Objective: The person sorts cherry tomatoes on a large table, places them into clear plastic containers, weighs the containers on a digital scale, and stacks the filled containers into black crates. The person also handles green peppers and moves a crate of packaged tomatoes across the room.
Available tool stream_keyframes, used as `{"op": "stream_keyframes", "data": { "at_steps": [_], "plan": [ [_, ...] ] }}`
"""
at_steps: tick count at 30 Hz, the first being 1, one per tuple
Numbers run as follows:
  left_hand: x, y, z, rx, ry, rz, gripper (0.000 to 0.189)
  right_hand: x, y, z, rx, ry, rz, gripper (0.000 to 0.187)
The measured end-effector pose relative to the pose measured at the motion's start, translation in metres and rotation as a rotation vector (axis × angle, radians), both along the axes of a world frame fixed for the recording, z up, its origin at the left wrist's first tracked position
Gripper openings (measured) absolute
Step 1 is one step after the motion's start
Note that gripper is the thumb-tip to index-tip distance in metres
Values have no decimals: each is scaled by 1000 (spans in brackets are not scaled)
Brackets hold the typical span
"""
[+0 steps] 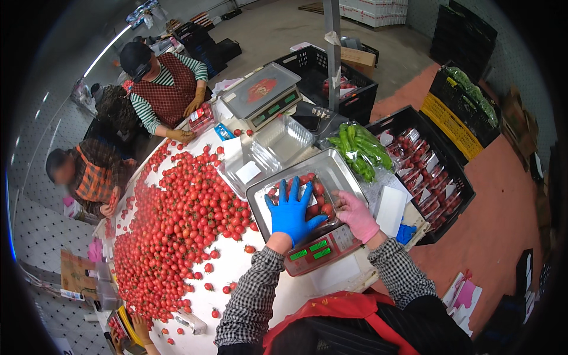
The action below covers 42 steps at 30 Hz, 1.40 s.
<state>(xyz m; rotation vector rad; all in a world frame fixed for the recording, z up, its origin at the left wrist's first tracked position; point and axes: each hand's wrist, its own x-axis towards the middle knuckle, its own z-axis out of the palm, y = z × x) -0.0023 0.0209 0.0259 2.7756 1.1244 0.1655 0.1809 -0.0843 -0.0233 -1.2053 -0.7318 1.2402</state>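
Note:
My left hand (290, 217), in a blue glove, lies flat with fingers spread over a clear plastic box of tomatoes (327, 208). The box rests on the steel pan (266, 222) of a red digital scale (306, 258) with lit green displays. A white label on the box shows partly between my fingers. My right hand (357, 218), in a pink glove with bare fingertips, is at the box's right side. Its fingers are bent near the clear rim; whether they pinch it is unclear. A large heap of small red tomatoes (191, 213) covers the white table (237, 277) to the left.
Empty clear boxes (284, 137) and a second scale (262, 91) stand beyond the pan. Bagged green peppers (359, 148) lie right of them, beside a black crate (466, 191) of packed tomatoes. A metal post (332, 53) rises behind. Co-workers (166, 88) (95, 177) stand across the table.

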Motion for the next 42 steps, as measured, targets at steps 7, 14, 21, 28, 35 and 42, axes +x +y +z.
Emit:
{"op": "stream_keyframes", "data": {
  "at_steps": [7, 14, 21, 28, 35, 42],
  "plan": [
    [-3, 0, -5, -2, -62, -2, 87, -9, 5, -11, -22, 43, -87, 61],
    [-89, -42, -31, 38, -400, 117, 73, -64, -5, 62, 270, -1111, -233, 43],
    [-233, -148, -92, 47, -602, 608, 52, -183, -4, 58, 403, -630, 321, 26],
    [-380, -253, -118, 343, -650, 1281, 40, -331, -2, -11, 115, -393, 985, 25],
    [-477, -281, -147, 264, -369, 1619, 47, -495, -2, -63, 174, -366, 1222, 28],
    [-508, -255, -158, 149, -295, 1575, 35, -591, -3, -89, 141, -562, 1131, 30]
  ]
}}
